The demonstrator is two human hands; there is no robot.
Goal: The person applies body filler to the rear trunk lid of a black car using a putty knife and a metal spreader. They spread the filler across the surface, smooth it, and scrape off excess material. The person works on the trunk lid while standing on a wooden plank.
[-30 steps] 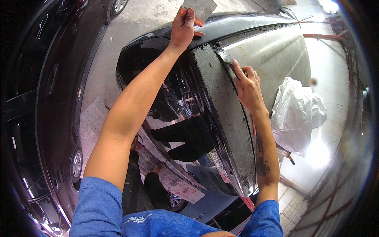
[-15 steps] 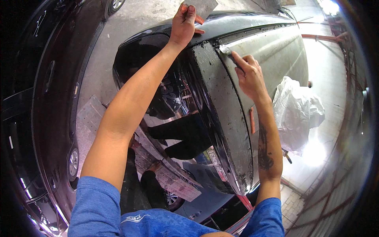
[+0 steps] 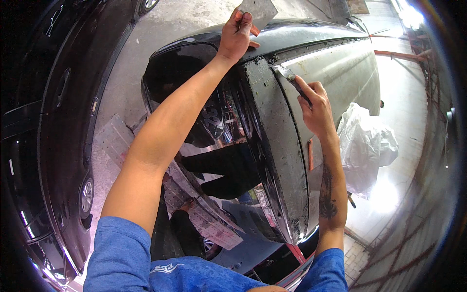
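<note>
Left hand [image 3: 237, 36] up high, fingers pinching flat grey metal plate [image 3: 258, 10] above black car roof [image 3: 301, 34]. Right hand [image 3: 316, 104] clenched around putty knife [image 3: 288, 77], blade pressed on grey filler patch [image 3: 275, 141] of car panel. White plastic bag [image 3: 365, 146] on floor, right of panel.

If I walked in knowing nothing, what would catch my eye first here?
Probably the big dark car body panel in the middle, its edge coated in rough grey filler. The right hand presses a scraper blade against that edge, while the left hand holds a flat metal spreader at the top.
</note>
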